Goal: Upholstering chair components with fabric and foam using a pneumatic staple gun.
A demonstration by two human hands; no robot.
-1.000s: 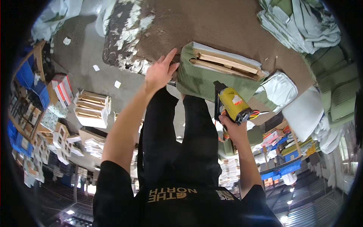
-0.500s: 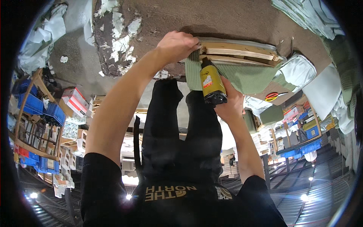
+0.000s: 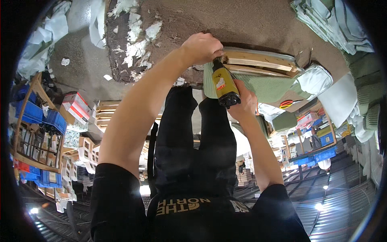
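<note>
A wooden frame (image 3: 260, 63) lies on the brown, worn work surface with ribbed green fabric (image 3: 269, 88) around it. At the frame's left end my left hand (image 3: 202, 48) is closed, its fingers pinching the fabric's edge. My right hand (image 3: 246, 101) is wrapped round a yellow-and-black staple gun (image 3: 225, 84). The gun's nose points at the frame's left corner, just below my left fingers. Whether the nose touches the wood, I cannot tell. Part of the gun's handle is hidden behind its body and my fingers.
Red-and-yellow scissors (image 3: 286, 105) lie right of the green fabric, near a white-lined fabric piece (image 3: 316, 80). Folded pale cloths (image 3: 328, 22) are stacked at the far right. White torn patches (image 3: 135, 36) mark the surface's left edge. Blue bins (image 3: 30, 112) stand on a rack at left.
My left hand and the frame's end appear slightly farther right in the picture as the view shifts. The staple gun's nose now sits closer to my left fingers.
</note>
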